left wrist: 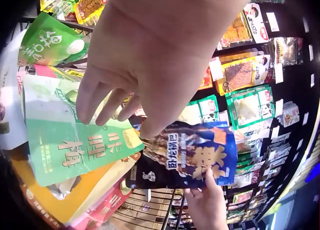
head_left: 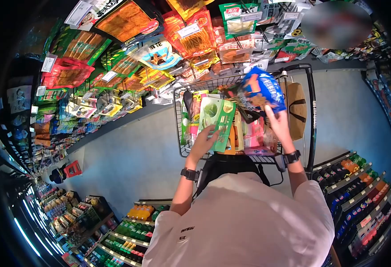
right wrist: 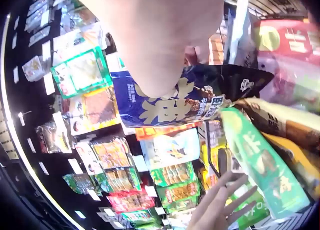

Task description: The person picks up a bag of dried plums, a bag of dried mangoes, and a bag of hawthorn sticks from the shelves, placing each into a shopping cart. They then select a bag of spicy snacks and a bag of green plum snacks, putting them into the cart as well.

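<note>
My right hand [head_left: 278,122] pinches a blue and dark snack bag [head_left: 269,91] by its edge, over the right side of a wire shopping cart [head_left: 176,118]. In the left wrist view the thumb of that hand [left wrist: 209,205] lies on the bag's printed front. My left hand [head_left: 202,144] is at the left edge of a light and dark green snack pouch [head_left: 226,124] on the pile in the cart. Its fingers look loosely extended and apart in the right wrist view, beside the green pouch [right wrist: 270,175].
Orange [left wrist: 30,175] and pink packages [head_left: 254,131] lie around the pouch. A brown bag [head_left: 297,111] sits beside the black cart handle [head_left: 314,115]. Hanging snack packs [head_left: 195,38] line the shelf ahead. Bottle racks [head_left: 356,196] stand behind, and a red stool [head_left: 73,169] is left.
</note>
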Motion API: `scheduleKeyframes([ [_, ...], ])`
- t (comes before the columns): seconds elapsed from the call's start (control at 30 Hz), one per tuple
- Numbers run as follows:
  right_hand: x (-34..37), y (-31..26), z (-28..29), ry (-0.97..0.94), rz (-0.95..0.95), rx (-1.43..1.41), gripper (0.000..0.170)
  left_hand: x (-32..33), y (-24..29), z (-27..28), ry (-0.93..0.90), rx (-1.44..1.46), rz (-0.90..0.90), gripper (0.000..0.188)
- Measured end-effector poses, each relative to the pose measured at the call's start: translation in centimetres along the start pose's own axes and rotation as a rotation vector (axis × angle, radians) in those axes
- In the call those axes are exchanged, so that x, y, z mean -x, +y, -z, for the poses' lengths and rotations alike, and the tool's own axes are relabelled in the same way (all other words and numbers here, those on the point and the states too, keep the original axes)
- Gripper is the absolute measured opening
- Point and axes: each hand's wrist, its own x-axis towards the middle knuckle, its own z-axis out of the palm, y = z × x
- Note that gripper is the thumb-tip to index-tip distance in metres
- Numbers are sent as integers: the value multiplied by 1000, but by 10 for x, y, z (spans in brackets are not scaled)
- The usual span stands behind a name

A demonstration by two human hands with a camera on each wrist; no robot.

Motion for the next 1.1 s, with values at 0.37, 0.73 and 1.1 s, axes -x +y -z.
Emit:
scheduleKeyframes([
  [0.37, 80, -38, -49, -87, -394, -854, 37, 45, 6, 13, -73, 99, -42, 57],
  [0.73, 164, -55, -196, -597, -440, -711, 45, 233, -8, 104, 169, 226, -447, 68],
  [1.1, 302, -96, -388, -1200, -566, -362, 51, 435, -108, 171, 776, 328, -439, 55],
])
